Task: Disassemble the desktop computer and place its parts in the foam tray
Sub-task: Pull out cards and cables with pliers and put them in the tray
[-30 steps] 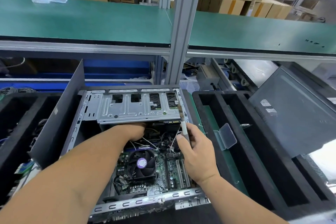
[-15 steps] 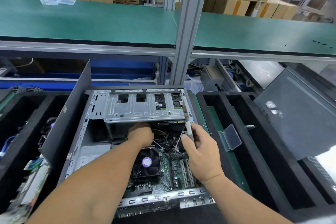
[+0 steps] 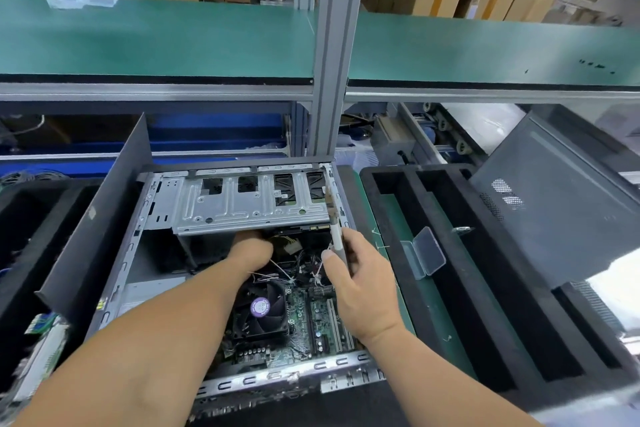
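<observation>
While I am watching through the head camera, the left hand [image 3: 251,253] is reaching into the open case [image 3: 114,274], its fingers going under the drive cage [image 3: 242,208] among the cables [image 3: 294,267], so I cannot tell whether they are curled round anything. The right hand [image 3: 360,284] is gripping a screwdriver [image 3: 336,236], thumb and fingers wrapped round the pale handle, the shaft pointing away from me along the cage's right edge. Just below both hands the fan [image 3: 261,308] is sitting on the motherboard [image 3: 311,315]. Right of the right hand the foam tray [image 3: 485,288] is lying beside the case, with a small clear box [image 3: 427,251] standing open in its near slot and a grey side panel [image 3: 554,218] leaning across its far side. Left of the left arm a second panel [image 3: 100,218] is standing on edge against the case.
</observation>
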